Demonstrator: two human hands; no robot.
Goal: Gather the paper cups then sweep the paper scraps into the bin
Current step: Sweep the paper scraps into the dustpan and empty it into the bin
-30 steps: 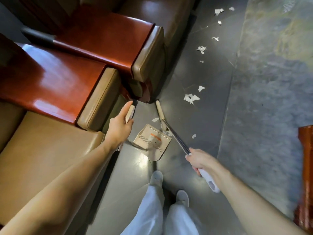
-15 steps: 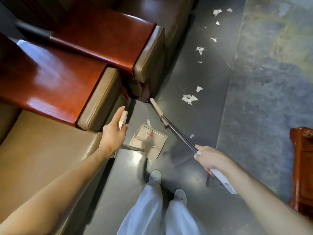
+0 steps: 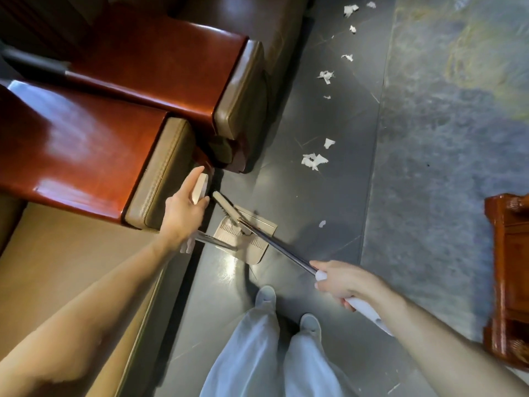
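Beyond the dustpan (image 3: 246, 239), nine paper scraps (image 3: 313, 161) trail away from the person, the nearest just right of it. One broom (image 3: 226, 204) runs from the right hand (image 3: 340, 282), nearer the scraps and clenched on its grip, to its head over the dustpan. The left hand (image 3: 186, 213) grasps the dustpan's upright handle.

dustpan (image 3: 257, 249): we see its mouth partly under the broom head (image 3: 224, 203); contents unclear
dustpan handle (image 3: 199, 184): mostly behind our left hand (image 3: 183, 213)
broom grip (image 3: 369, 313): middle hidden inside our right hand (image 3: 340, 282)
wooden furniture (image 3: 509, 267): cut by the right edge
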